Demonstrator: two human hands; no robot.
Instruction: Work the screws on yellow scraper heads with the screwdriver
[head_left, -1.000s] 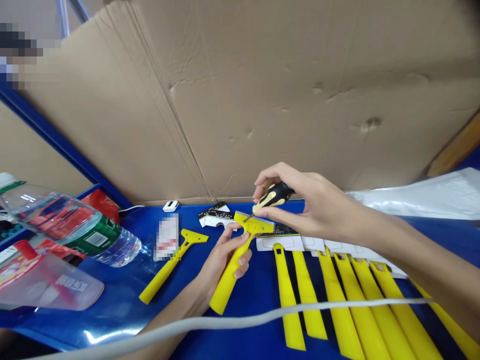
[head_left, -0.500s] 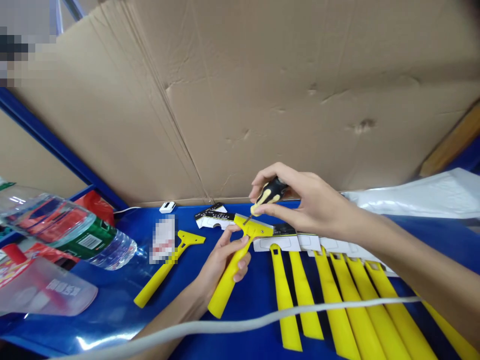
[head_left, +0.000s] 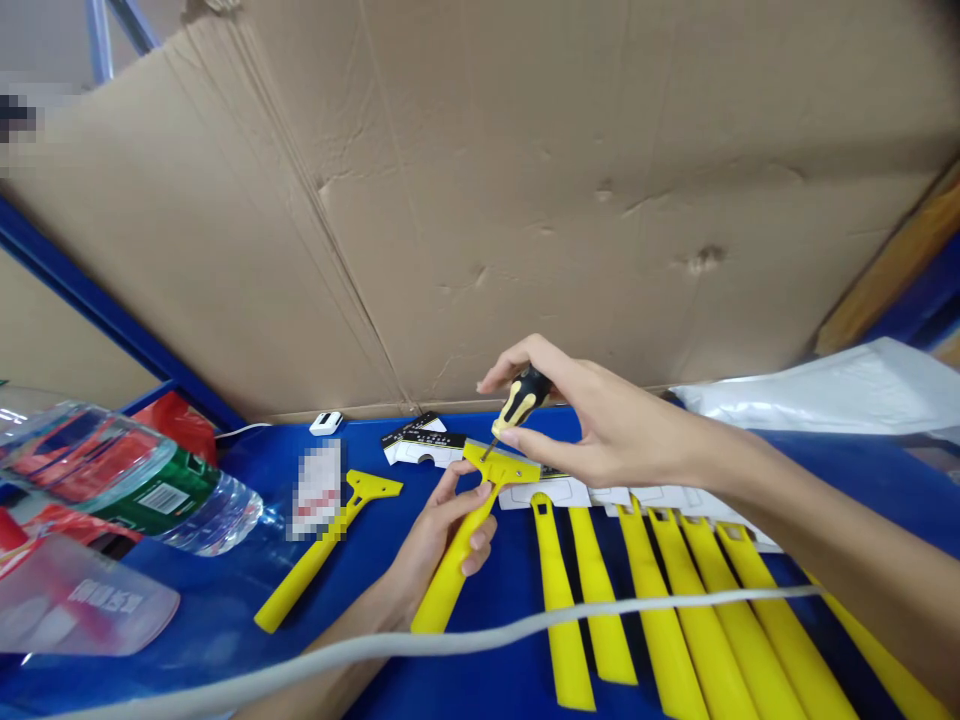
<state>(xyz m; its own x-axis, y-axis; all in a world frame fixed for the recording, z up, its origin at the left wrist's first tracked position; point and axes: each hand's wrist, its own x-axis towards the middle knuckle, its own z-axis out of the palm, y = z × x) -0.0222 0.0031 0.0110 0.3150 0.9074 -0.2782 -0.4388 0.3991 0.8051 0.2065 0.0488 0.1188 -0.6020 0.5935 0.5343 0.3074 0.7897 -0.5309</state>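
Note:
My left hand [head_left: 442,530] is wrapped round the handle of a yellow scraper [head_left: 452,575], whose wide head points up and away from me. Two screws show on that head. In my right hand [head_left: 592,420] is a short black and cream screwdriver [head_left: 523,399], pinched between thumb and fingers. Its shaft slants down to the left screw of the scraper head, and the tip appears to touch there. To the left lies another yellow scraper [head_left: 315,560] with a bare head. Black and white cards [head_left: 424,440] lie just behind the held scraper.
Several yellow scrapers [head_left: 566,610] lie in a row at the right, heads under white cards. A white cable [head_left: 525,632] crosses in front. At left are a water bottle [head_left: 165,490] and a plastic cup [head_left: 97,600]. Cardboard [head_left: 525,200] stands behind the blue table [head_left: 225,610].
The screwdriver has become more upright, and its tip has come down onto the left screw. My right hand has shifted slightly left. The whole view has moved a little.

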